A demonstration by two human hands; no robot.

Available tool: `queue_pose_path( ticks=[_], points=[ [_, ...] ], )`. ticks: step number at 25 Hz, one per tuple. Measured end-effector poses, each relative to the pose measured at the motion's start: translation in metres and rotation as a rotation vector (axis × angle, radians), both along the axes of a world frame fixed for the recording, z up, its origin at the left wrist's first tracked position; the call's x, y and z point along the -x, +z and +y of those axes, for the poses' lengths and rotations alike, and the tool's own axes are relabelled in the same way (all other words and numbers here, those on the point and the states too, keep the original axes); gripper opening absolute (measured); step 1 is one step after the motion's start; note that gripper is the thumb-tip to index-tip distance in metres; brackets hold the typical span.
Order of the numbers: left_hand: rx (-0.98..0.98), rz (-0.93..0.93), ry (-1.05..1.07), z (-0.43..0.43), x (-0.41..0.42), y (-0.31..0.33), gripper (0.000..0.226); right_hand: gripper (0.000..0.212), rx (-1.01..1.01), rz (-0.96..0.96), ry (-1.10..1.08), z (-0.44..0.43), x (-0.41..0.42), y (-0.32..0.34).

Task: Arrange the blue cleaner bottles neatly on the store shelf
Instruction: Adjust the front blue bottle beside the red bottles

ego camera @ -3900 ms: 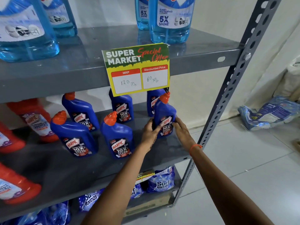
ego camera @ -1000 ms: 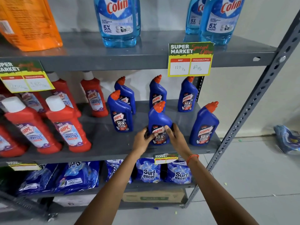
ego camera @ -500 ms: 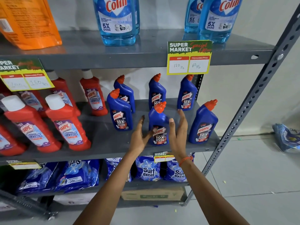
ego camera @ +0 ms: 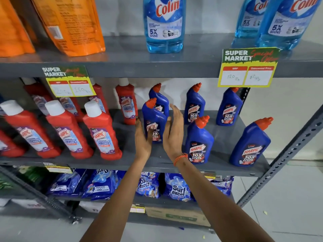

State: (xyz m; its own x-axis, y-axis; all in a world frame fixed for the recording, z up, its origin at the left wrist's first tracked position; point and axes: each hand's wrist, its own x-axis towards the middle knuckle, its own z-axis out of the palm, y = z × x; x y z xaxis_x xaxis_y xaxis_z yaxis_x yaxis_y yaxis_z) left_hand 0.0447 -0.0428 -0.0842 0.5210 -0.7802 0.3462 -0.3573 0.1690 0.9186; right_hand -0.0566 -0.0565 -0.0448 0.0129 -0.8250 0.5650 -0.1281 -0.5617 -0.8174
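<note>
Several blue Harpic cleaner bottles with orange caps stand upright on the grey middle shelf [ego camera: 223,137] in two rows. The back row holds three: one on the left [ego camera: 160,99], a middle one [ego camera: 194,105] and a right one [ego camera: 229,109]. In front stand a left bottle [ego camera: 154,117], a middle bottle [ego camera: 199,145] and a right bottle [ego camera: 250,145]. My left hand [ego camera: 142,138] and my right hand [ego camera: 173,131] flank the front left bottle with fingers spread. The left thumb lies across its label; the right palm is close beside it, not closed around it.
Red Harpic bottles [ego camera: 103,133] with white caps fill the same shelf's left half, close to my left hand. Colin bottles [ego camera: 164,23] and orange pouches [ego camera: 70,25] stand above. Price cards [ego camera: 248,67] hang from that shelf's edge. Surf Excel packets [ego camera: 178,187] lie below. A slanted steel upright [ego camera: 293,147] is on the right.
Both hands let go of the middle front bottle and moved left, to either side of the front left bottle. The view has moved closer and to the left.
</note>
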Motion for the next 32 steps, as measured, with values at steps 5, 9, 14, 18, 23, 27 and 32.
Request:
queue_pose_path(
  ticks=[5,9,14,18,23,27,32],
  points=[
    [-0.197,0.184,-0.082,-0.025,-0.039,-0.012,0.059,0.057,-0.378,0.211,0.089,-0.035,-0.022,-0.04],
    [-0.246,0.376,-0.266,-0.042,-0.052,-0.011,0.043,0.054,-0.487,0.304,0.183,-0.058,-0.023,-0.053],
    [-0.251,0.386,-0.274,-0.028,-0.05,-0.015,0.038,0.053,-0.469,0.34,0.183,-0.053,-0.02,-0.072],
    [-0.208,0.331,-0.246,-0.002,-0.044,-0.024,0.03,0.045,-0.398,0.302,0.206,-0.031,-0.011,-0.079],
    [-0.215,0.22,-0.223,0.026,-0.04,-0.024,0.031,0.042,-0.373,0.259,0.252,-0.008,-0.003,-0.081],
    [-0.228,0.208,-0.237,0.039,-0.042,-0.024,0.031,0.044,-0.39,0.246,0.242,0.005,-0.001,-0.081],
    [-0.223,0.182,-0.225,0.049,-0.04,-0.023,0.031,0.042,-0.411,0.224,0.257,0.014,0.001,-0.083]
  ],
)
